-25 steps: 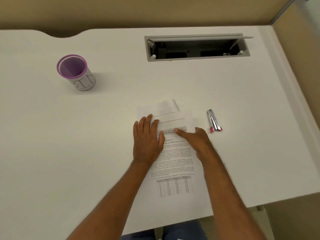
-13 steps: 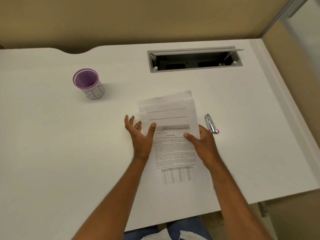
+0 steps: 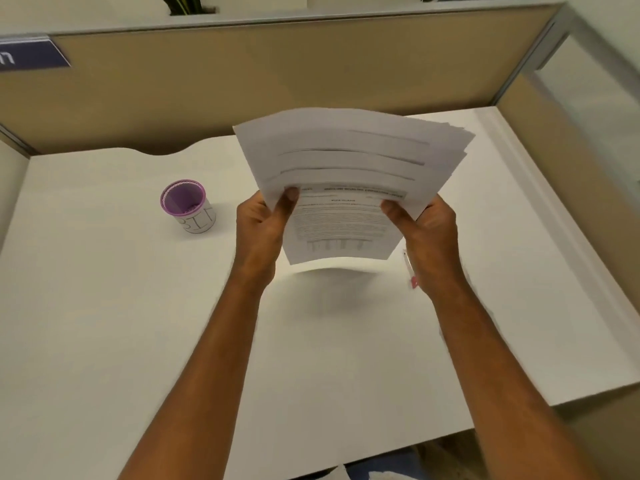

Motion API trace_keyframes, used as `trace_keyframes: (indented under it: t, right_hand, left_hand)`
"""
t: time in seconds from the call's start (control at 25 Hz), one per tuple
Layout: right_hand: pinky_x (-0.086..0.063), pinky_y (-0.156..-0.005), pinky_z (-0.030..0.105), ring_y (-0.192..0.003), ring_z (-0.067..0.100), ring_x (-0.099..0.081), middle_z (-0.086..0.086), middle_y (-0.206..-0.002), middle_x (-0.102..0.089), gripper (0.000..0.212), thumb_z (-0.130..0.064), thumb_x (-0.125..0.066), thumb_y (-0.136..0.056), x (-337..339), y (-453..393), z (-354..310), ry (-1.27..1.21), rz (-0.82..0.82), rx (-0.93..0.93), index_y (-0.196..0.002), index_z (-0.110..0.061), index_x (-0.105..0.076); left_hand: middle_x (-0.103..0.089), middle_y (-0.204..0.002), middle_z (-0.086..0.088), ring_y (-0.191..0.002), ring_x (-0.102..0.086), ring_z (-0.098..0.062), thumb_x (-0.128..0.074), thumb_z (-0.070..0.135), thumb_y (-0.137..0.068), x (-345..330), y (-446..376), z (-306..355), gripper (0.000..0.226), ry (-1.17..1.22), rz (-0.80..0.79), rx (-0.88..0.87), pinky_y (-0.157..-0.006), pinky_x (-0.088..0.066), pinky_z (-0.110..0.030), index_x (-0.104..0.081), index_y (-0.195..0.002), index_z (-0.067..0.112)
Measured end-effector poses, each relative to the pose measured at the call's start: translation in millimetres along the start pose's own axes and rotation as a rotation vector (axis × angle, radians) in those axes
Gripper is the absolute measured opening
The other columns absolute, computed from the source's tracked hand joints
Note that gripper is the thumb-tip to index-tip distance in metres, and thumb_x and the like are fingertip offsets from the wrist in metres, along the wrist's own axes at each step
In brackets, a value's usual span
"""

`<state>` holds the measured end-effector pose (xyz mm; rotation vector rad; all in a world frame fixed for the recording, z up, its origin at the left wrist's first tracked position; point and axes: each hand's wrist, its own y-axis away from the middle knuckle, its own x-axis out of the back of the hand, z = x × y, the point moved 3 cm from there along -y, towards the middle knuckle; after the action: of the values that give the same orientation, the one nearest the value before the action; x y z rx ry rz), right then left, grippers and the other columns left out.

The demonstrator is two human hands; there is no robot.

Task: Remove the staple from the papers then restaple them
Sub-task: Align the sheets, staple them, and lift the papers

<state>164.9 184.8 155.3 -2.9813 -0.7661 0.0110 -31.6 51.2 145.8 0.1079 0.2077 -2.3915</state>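
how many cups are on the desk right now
1: a purple-rimmed cup on the desk, to the left of the left hand. The raised papers could hide something behind them.

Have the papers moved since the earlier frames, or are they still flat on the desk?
Yes. The papers have been lifted off the desk by the left hand and right hand, now fanned upright above it; the purple cup stays put.

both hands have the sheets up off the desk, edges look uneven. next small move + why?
Probably tap the papers on the desk to square them. The left hand and right hand each pinch a side, the stack is lifted, and its far edges are fanned in steps. The stapler lies mostly hidden behind the right hand.
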Motion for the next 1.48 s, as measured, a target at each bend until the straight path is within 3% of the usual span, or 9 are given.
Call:
trace_keyframes:
  t: [0.16, 0.28, 0.48, 0.72, 0.92, 1.08, 1.32, 1.4, 1.48]
  right_hand:
    - [-0.061, -0.088, 0.030, -0.105, 0.012, -0.073, -0.009, -0.111, -0.078, 0.031, -0.016, -0.077, -0.090, 0, 2, 34, -0.012, 0.012, -0.078, -0.115, -0.031, -0.068]
    - [-0.058, -0.100, 0.043, -0.111, 0.016, -0.070, -0.003, -0.117, -0.075, 0.040, -0.014, -0.079, -0.089, 0, 9, 71, 0.042, 0.008, -0.203, -0.125, -0.019, -0.064]
    - [-0.059, -0.096, 0.035, -0.109, 0.010, -0.070, -0.012, -0.113, -0.076, 0.043, -0.028, -0.083, -0.081, -3, 4, 76, 0.013, 0.032, -0.201, -0.116, -0.039, -0.062]
    - [-0.062, -0.084, 0.030, -0.107, 0.013, -0.071, -0.010, -0.112, -0.075, 0.036, -0.024, -0.077, -0.088, -5, -5, 65, -0.030, 0.027, -0.143, -0.120, -0.036, -0.063]
    - [-0.057, -0.076, 0.016, -0.102, 0.004, -0.071, -0.019, -0.105, -0.075, 0.028, -0.031, -0.074, -0.089, -4, -6, 58, -0.035, 0.051, -0.115, -0.106, -0.052, -0.067]
    - [-0.055, -0.077, 0.012, -0.098, -0.003, -0.070, -0.025, -0.101, -0.076, 0.025, -0.020, -0.073, -0.094, -7, -4, 75, -0.006, 0.041, -0.176, -0.110, -0.038, -0.065]
    - [-0.055, -0.079, 0.011, -0.102, -0.006, -0.068, -0.025, -0.105, -0.073, 0.031, -0.017, -0.071, -0.095, 2, -3, 95, 0.087, -0.024, -0.203, -0.116, -0.039, -0.063]
    - [-0.053, -0.089, 0.014, -0.109, -0.001, -0.064, -0.026, -0.113, -0.069, 0.041, -0.009, -0.069, -0.092, 15, -1, 100, 0.227, -0.025, -0.144, -0.121, -0.036, -0.060]
    - [-0.050, -0.096, 0.026, -0.115, 0.009, -0.059, -0.016, -0.121, -0.063, 0.048, -0.002, -0.065, -0.085, 38, 5, 109, 0.413, 0.108, -0.074, -0.121, -0.033, -0.059]
  left_hand:
    - [-0.079, -0.105, 0.010, -0.101, -0.074, -0.012, -0.060, 0.018, -0.101, -1, 15, -22, 0.022, 0.031, 0.021, 0.014, -0.079, -0.059, -0.022, -0.075, -0.109, 0.032]
    - [-0.078, -0.111, 0.006, -0.109, -0.072, -0.017, -0.063, 0.016, -0.099, -1, 23, -47, 0.024, -0.021, 0.017, 0.129, -0.089, -0.061, -0.032, -0.071, -0.120, 0.024]
    - [-0.078, -0.111, 0.009, -0.108, -0.071, -0.016, -0.068, 0.024, -0.094, 3, 10, -40, 0.025, -0.022, 0.032, 0.104, -0.086, -0.060, -0.027, -0.071, -0.116, 0.037]
    - [-0.078, -0.102, 0.012, -0.099, -0.072, -0.009, -0.062, 0.024, -0.098, 0, 0, -30, 0.021, -0.056, 0.023, 0.083, -0.078, -0.057, -0.021, -0.072, -0.113, 0.034]
    - [-0.078, -0.097, 0.012, -0.094, -0.072, -0.008, -0.062, 0.037, -0.094, 0, 7, -31, 0.018, -0.002, 0.090, 0.053, -0.075, -0.056, -0.018, -0.075, -0.105, 0.042]
    - [-0.079, -0.100, 0.009, -0.092, -0.072, -0.009, -0.058, 0.028, -0.099, -4, 16, -49, 0.020, -0.004, 0.144, 0.140, -0.076, -0.057, -0.023, -0.074, -0.110, 0.025]
    - [-0.079, -0.099, 0.010, -0.091, -0.073, -0.009, -0.056, 0.030, -0.099, -8, 14, -49, 0.020, -0.041, 0.168, 0.133, -0.074, -0.058, -0.023, -0.073, -0.108, 0.028]
    - [-0.079, -0.100, 0.008, -0.091, -0.075, -0.013, -0.055, 0.033, -0.100, -6, 11, -43, 0.020, -0.048, 0.170, 0.114, -0.072, -0.060, -0.025, -0.073, -0.107, 0.031]
    - [-0.079, -0.102, 0.008, -0.092, -0.077, -0.016, -0.055, 0.038, -0.100, -1, 6, -41, 0.019, -0.077, 0.181, 0.138, -0.070, -0.061, -0.026, -0.072, -0.106, 0.036]
